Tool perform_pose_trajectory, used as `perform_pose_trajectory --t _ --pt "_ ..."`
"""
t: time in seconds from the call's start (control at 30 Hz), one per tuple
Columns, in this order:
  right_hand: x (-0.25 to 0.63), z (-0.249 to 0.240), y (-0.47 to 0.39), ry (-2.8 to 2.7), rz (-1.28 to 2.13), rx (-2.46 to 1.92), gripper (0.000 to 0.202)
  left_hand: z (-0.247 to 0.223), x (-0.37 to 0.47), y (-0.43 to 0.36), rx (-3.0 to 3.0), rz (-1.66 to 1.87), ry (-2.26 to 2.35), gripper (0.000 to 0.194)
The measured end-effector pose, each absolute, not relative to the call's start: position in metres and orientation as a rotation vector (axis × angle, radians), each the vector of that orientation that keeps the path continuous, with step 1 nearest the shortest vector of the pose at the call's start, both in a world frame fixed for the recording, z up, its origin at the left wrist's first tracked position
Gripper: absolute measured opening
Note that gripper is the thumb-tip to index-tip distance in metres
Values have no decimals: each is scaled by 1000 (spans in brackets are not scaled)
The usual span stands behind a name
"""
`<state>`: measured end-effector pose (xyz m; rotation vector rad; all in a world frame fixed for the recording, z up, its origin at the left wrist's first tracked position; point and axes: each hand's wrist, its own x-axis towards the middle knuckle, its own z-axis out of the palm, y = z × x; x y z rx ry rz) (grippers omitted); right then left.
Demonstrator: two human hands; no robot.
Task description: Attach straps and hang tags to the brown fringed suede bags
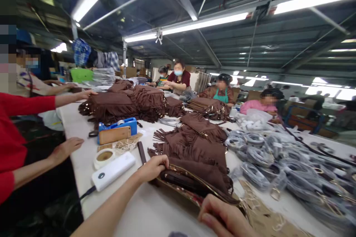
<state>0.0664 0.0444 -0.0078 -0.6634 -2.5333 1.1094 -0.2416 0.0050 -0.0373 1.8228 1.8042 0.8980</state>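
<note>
A brown fringed bag (200, 177) with a gold-edged opening lies in front of me on the white table (155, 211). My left hand (152, 167) is closed on the bag's left end at its opening. My right hand (222, 216) grips the near right edge of the same bag at the bottom of the view. Behind it lies a heap of more brown fringed bags (194, 140).
A white power bank (113, 170), a tape roll (104, 156), a phone on a blue tape dispenser (115, 132) lie left. Bagged grey straps (267, 155) pile at right. A person in red sleeves (25, 133) sits left; other workers sit at the far end.
</note>
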Motion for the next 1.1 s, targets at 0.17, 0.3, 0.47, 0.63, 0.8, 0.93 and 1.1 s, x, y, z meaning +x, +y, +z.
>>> perform_pose_trajectory --t 0.17,0.3,0.47,0.63,0.8,0.93,1.1 --pt "3 14 35 -2497 1029 -743 14 -47 -237 7 1711 1038 1759 19" --pt "-36 -15 50 -2384 961 -813 15 -50 -236 3 1647 1097 1753 18" --pt "-45 -43 55 -2296 985 -850 17 -51 -236 3 1594 1115 1739 18" --pt "-40 -42 44 -2279 1075 -825 18 -46 -232 3 1574 1112 1726 17" --pt "-50 -40 42 -2225 1146 -809 16 -38 -228 -2 1606 1085 1700 17" --pt "-53 -46 51 -1894 1471 -823 24 -29 -226 -12 1703 1023 1623 26" --pt "-48 -47 56 -1516 1854 -775 44 -26 -218 -19 1856 927 1576 48"
